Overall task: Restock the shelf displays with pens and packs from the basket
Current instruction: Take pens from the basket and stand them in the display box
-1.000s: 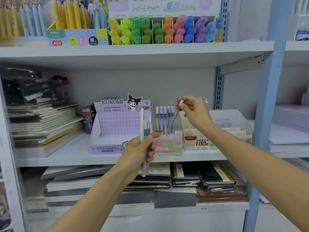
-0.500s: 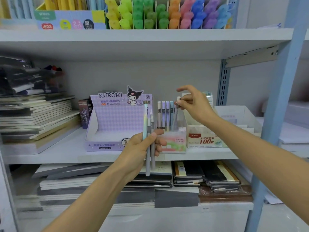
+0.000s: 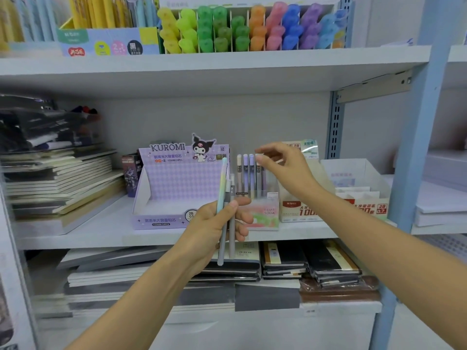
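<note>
My left hand (image 3: 214,231) grips a few slim pens (image 3: 223,198) upright in front of the middle shelf: one pastel green-blue and the others grey. My right hand (image 3: 285,168) reaches over the small "Fruit Soda" pen display box (image 3: 264,213). Its thumb and forefinger pinch the top of a pen (image 3: 258,178) that stands upright in the box, at the right end of a row of pastel pens (image 3: 245,173). The basket is out of view.
A purple Kuromi display box (image 3: 177,188) stands left of the pen box, and lead refill boxes (image 3: 303,210) stand to its right. Notebooks (image 3: 58,183) are stacked at the left and on the lower shelf. Highlighters (image 3: 240,29) fill the top shelf. A blue upright (image 3: 417,147) stands at the right.
The pen in my right hand went from tilted to upright inside the display box, level with the others. My left hand and its pens have barely moved.
</note>
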`<state>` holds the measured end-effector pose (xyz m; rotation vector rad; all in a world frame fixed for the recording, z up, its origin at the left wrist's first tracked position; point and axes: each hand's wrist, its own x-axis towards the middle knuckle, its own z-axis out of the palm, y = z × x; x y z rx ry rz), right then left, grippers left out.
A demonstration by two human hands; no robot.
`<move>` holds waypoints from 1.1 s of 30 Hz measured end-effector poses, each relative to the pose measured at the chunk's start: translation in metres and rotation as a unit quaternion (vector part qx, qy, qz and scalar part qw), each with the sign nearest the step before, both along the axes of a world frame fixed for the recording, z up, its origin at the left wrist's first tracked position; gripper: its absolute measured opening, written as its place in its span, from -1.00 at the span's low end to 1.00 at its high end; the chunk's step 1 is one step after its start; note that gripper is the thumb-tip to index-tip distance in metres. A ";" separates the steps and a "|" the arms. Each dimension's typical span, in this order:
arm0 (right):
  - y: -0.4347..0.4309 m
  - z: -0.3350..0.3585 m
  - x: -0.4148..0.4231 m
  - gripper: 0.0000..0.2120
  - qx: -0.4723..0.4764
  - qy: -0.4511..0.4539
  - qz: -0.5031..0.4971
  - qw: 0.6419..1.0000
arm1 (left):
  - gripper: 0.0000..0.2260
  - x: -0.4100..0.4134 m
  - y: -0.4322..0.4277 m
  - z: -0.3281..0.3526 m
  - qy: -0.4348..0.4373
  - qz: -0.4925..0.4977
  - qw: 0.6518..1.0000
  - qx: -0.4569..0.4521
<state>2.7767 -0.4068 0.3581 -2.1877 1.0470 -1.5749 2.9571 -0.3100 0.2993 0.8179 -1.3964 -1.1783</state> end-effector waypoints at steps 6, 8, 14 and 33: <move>0.047 -0.004 0.009 -0.80 0.172 -0.008 0.201 0.964 | -0.73 -0.014 0.008 0.005 -0.020 -0.018 1.000 -0.008; 0.054 -0.003 0.005 -0.81 0.173 -0.032 0.203 0.963 | -0.72 -0.018 0.010 0.005 -0.009 -0.032 0.999 -0.008; 0.058 0.027 -0.023 -0.87 0.125 -0.167 0.154 0.966 | -0.77 -0.016 0.015 0.010 0.025 -0.005 1.000 -0.017; -0.012 0.013 -0.017 -0.81 -0.001 0.008 -0.087 0.996 | -0.81 -0.002 -0.002 0.004 0.015 0.057 0.998 -0.012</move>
